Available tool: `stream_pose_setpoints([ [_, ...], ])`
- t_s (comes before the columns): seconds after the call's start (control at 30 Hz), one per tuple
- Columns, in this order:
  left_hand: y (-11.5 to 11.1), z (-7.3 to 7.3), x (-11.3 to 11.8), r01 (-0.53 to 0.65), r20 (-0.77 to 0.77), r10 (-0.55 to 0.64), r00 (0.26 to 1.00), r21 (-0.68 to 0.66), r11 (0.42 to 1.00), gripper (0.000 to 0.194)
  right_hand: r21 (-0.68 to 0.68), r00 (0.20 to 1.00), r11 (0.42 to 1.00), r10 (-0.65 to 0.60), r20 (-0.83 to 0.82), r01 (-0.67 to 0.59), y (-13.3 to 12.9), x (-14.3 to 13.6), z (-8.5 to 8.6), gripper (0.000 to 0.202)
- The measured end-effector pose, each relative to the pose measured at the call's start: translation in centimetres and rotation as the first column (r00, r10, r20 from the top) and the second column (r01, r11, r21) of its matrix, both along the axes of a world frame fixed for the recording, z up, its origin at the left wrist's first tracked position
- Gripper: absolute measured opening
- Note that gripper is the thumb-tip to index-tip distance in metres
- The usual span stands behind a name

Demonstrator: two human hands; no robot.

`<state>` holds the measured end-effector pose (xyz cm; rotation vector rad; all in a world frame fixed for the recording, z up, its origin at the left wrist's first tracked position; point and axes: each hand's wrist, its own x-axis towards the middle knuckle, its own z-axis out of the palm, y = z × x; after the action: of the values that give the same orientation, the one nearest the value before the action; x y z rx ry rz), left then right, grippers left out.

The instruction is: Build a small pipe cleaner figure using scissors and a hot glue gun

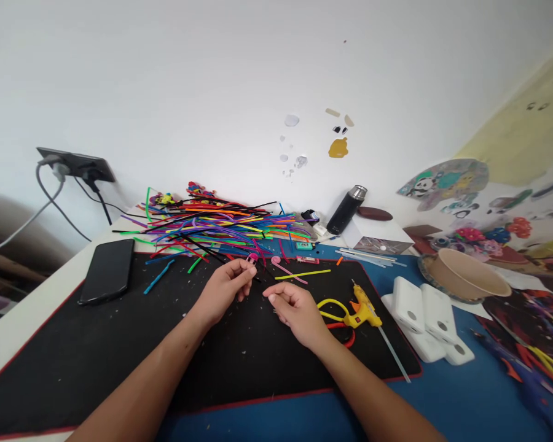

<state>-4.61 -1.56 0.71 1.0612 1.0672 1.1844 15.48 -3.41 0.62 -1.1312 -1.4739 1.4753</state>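
Note:
My left hand (228,283) is closed, pinching a small pink piece (252,258) between thumb and fingertips; it looks like bent pipe cleaner. Just to its right, my right hand (297,310) has thumb and index finger drawn together, and what they hold, if anything, is too small to tell. Both hands are over the black mat (203,380). A pink pipe cleaner with a coiled end (286,268) and a straight yellow-green pipe cleaner (303,274) lie beyond my right hand. Behind them spreads a pile of colourful pipe cleaners (212,224).
Right of my hands lies a yellow glue gun (364,310) with a glue stick in it. A black phone (107,270) rests at the left. Further right are white box-shaped devices (410,307) and a beige bowl (470,273); a dark flask (347,209) leans near the wall.

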Motion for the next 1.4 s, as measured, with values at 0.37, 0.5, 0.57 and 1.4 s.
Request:
stream_pose_setpoints([
  [0.37,0.1,-0.5,-0.1,0.010,-0.025,-0.010,1.000,0.003,1.000,0.049,-0.003,0.976,0.999,-0.038,0.213,0.039,-1.5,5.0,0.9,0.038],
  [0.5,0.0,-0.5,0.0,0.020,-0.046,-0.020,0.999,-0.001,1.000,0.049,0.111,0.936,0.991,-0.102,0.337,0.068,-1.9,6.3,1.3,0.032],
  [0.57,0.0,-0.5,0.0,0.022,-0.052,-0.022,0.998,-0.007,1.000,0.051,0.143,0.917,0.986,-0.132,0.376,0.083,-2.0,7.2,1.4,0.034],
  [1.4,-0.4,0.0,0.1,0.025,-0.100,-0.027,0.995,-0.017,1.000,0.055,0.029,0.731,0.984,-0.151,0.666,0.177,-5.2,16.3,1.3,0.043],
])
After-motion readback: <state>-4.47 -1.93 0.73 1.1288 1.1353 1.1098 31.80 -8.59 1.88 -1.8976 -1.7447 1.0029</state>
